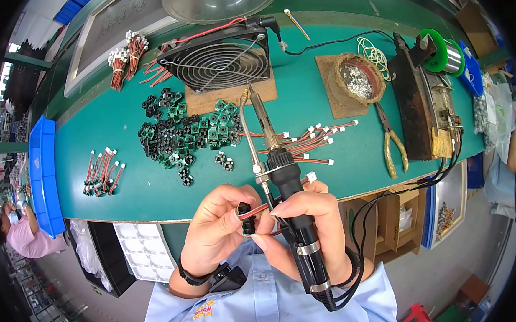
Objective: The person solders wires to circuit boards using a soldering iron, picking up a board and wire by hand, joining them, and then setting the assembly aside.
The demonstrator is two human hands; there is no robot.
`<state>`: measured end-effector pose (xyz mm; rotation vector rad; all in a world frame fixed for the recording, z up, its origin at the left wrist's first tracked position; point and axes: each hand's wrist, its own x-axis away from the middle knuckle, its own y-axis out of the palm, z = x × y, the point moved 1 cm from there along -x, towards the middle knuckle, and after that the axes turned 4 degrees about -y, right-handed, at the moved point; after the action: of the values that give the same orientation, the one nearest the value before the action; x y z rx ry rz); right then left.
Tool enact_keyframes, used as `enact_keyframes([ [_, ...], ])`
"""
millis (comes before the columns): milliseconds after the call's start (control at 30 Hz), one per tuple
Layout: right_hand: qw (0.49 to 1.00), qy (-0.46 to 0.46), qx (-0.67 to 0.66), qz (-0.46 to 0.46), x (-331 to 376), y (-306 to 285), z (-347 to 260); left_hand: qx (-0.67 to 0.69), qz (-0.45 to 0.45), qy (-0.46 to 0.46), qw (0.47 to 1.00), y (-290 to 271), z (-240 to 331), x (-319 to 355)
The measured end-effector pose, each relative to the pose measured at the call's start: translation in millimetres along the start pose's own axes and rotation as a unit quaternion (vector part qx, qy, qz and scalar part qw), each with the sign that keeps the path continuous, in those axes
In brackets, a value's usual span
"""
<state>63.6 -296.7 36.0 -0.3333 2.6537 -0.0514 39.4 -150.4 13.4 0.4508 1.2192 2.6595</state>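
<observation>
Left hand (216, 223) and right hand (319, 224) meet at the worktop's (94, 127) near edge.
Left fingers (229, 222) pinch, nearly closed, on a small black part (244, 210); right fingers (304, 204) curl around a soldering iron (285, 174). Red-and-black wires (255, 211) run between the hands. Beyond, green-and-black parts (180, 134) lie heaped left, before a fan (221, 61).

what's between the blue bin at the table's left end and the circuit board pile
In the head view, a group of leads with white plugs lies between the blue bin and the circuit board pile.
</observation>
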Motion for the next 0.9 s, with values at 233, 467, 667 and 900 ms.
enact_keyframes([
  [233, 0.999, 0.040, -0.030, 0.003, 2, -1, 1, -0.034, 0.018, 0.023, 0.999, -1, -1, 1],
  [467, 0.997, 0.061, -0.046, -0.022, 2, -3, 2, -0.076, 0.051, 0.045, 0.995, 0, 1, 4],
  [667, 0.996, 0.063, -0.050, -0.044, 0, -9, 2, -0.109, 0.027, 0.019, 0.993, -1, 7, 6],
  [900, 0.989, 0.116, -0.095, -0.006, 4, -11, 2, -0.173, 0.032, 0.050, 0.983, 10, 14, 7],
])
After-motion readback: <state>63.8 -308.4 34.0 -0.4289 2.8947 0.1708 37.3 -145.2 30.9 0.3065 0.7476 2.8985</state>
